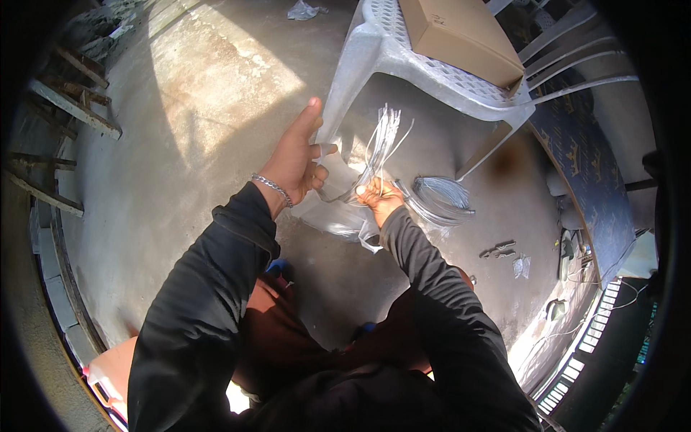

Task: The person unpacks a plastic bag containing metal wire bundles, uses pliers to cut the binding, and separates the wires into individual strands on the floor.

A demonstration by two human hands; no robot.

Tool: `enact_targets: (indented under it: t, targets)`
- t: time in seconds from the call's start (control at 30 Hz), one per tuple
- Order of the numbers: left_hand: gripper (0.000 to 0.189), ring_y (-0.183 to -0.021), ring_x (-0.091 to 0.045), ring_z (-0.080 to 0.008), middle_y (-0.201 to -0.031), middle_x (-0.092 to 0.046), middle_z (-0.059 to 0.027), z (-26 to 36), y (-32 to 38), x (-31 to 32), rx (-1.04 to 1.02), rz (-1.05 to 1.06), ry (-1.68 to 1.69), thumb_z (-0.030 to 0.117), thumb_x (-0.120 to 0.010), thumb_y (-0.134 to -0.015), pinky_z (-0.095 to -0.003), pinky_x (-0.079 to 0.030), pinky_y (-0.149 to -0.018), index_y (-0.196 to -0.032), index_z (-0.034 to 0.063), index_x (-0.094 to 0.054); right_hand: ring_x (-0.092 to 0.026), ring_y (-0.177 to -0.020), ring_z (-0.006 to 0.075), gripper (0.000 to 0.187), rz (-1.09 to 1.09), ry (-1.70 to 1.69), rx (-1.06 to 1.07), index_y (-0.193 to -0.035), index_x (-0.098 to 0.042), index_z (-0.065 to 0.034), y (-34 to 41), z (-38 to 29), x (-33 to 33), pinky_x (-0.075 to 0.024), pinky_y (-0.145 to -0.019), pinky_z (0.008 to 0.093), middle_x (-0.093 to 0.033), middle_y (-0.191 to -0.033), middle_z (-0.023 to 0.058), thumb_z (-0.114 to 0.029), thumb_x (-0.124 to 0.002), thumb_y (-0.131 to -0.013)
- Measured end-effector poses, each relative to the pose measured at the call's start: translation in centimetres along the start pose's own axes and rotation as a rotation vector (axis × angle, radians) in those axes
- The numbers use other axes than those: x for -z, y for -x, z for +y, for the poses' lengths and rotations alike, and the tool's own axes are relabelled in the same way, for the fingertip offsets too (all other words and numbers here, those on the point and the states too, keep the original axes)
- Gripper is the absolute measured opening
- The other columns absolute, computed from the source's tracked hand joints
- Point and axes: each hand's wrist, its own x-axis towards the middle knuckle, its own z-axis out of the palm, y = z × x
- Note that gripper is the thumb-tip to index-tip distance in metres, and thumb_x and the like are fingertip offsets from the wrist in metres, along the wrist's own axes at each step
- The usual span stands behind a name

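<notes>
My right hand grips a loose bundle of thin silvery wires or strips, whose ends fan out upward. Just left of it is my left hand, thumb raised and a light band round one finger; a chain bracelet circles the wrist. A translucent plastic bag hangs by the left fingers and below the bundle; whether those fingers grip it I cannot tell. On the concrete floor to the right lies a bent coil of similar strands.
A white plastic chair stands ahead with a cardboard box on its seat. Dark pliers or clips and a small clear packet lie on the floor at right. A blue patterned panel leans farther right. Wooden legs stand at far left.
</notes>
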Motion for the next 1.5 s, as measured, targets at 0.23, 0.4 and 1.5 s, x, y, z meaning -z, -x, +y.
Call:
enact_targets:
  t: [0.23, 0.4, 1.5]
  targets:
    - [0.075, -0.067, -0.059, -0.0159, -0.112, -0.055, -0.0215, -1.0, -2.6, 2.8, -0.087, -0.017, -0.170, 0.039, -0.072, -0.083, -0.0267, -0.048, -0.060, -0.131, -0.0122, -0.046, -0.063, -0.085, 0.0108, 0.026, -0.090, 0.186, 0.271, -0.110, -0.066, 0.0045, 3.6, -10.8, 4.0, -0.0496, -0.079, 0.0249, -0.071, -0.094, 0.0068, -0.007, -0.073, -0.088]
    - [0.044, -0.074, -0.063, -0.0149, -0.091, -0.065, -0.0102, -2.6, -5.9, 1.5, -0.182, 0.068, -0.453, 0.019, -0.072, -0.086, -0.0274, -0.049, -0.067, -0.120, -0.0062, -0.058, -0.065, -0.090, 0.0138, 0.028, -0.047, 0.327, 0.376, -0.109, -0.065, 0.0072, 6.7, -14.8, 6.2, -0.0508, -0.085, 0.0275, -0.072, -0.097, 0.0112, -0.008, -0.074, -0.087]
    - [0.039, -0.097, -0.064, -0.0418, -0.104, -0.066, -0.0293, -6.0, -9.3, -2.0, -0.468, 0.112, -1.639, 0.027, -0.063, -0.076, -0.0423, -0.050, -0.091, -0.100, -0.0036, -0.069, -0.069, -0.081, 0.0357, 0.032, 0.910, 0.867, -0.120, -0.091, -0.071, 0.0017, 8.3, -6.4, 19.1, -0.0520, -0.077, 0.0411, -0.071, -0.085, 0.0223, -0.029, -0.070, -0.085]
